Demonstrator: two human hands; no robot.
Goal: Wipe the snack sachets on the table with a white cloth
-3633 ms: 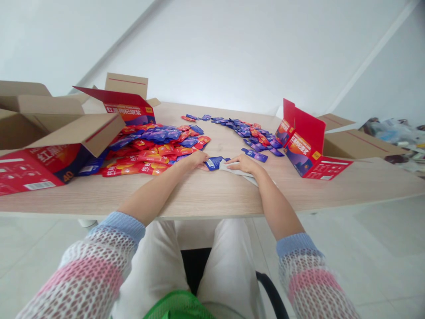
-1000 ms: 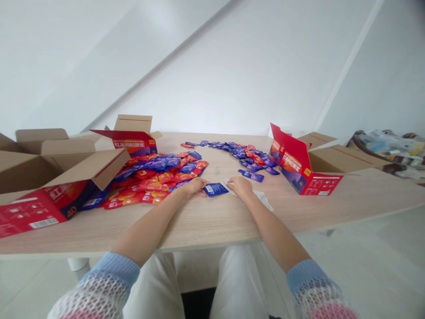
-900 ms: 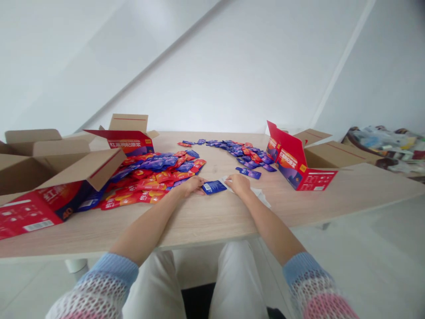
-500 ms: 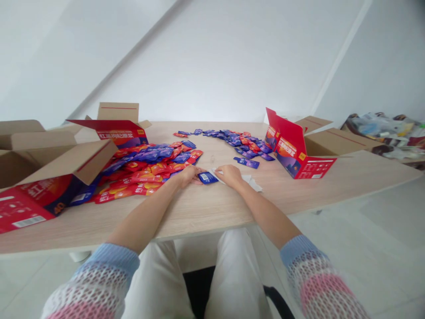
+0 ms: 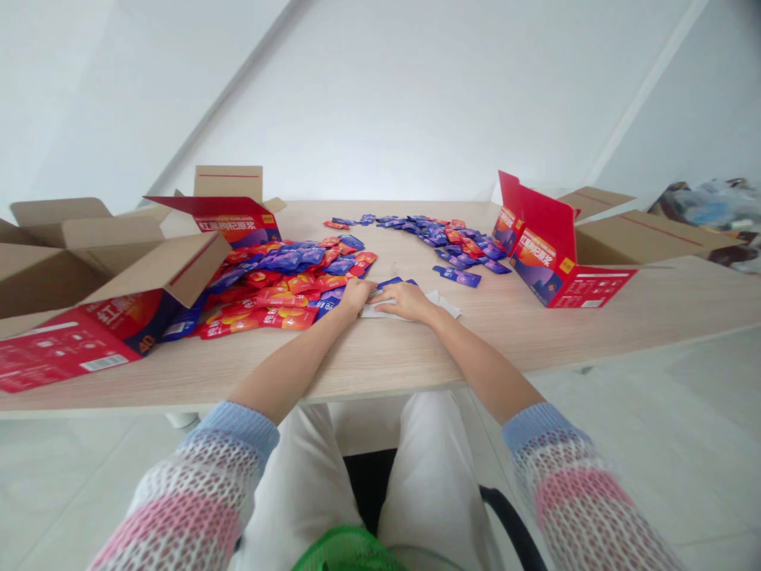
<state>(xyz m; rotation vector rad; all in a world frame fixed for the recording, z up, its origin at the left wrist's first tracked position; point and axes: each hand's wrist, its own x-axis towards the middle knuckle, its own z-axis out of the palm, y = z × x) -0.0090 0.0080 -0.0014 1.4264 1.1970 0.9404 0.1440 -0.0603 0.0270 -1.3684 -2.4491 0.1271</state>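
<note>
On the table in front of me, my left hand (image 5: 358, 296) has its fingers closed at the near end of a blue sachet (image 5: 397, 281), which is mostly covered by my hands. Close beside it, my right hand (image 5: 407, 300) is bent over a white tissue (image 5: 443, 304), with the fingers pressed down on it. The fingertips of both hands nearly meet, and part of the tissue lies flat beneath them. Left of my left hand spreads a heap of red and blue sachets (image 5: 285, 296), one blue sachet (image 5: 329, 301) lying right beside my wrist.
An open red carton (image 5: 124, 325) stands at the left, with another open carton (image 5: 231, 226) behind the heap. A third open carton (image 5: 547, 266) is at the right. More sachets (image 5: 440, 234) lie scattered toward the back. Something green (image 5: 350, 551) shows at my lap.
The blue sachet has moved away from me, now mostly behind my fingers. My right hand and the tissue have come closer to my left hand. The view has shifted slightly; a green thing appears below.
</note>
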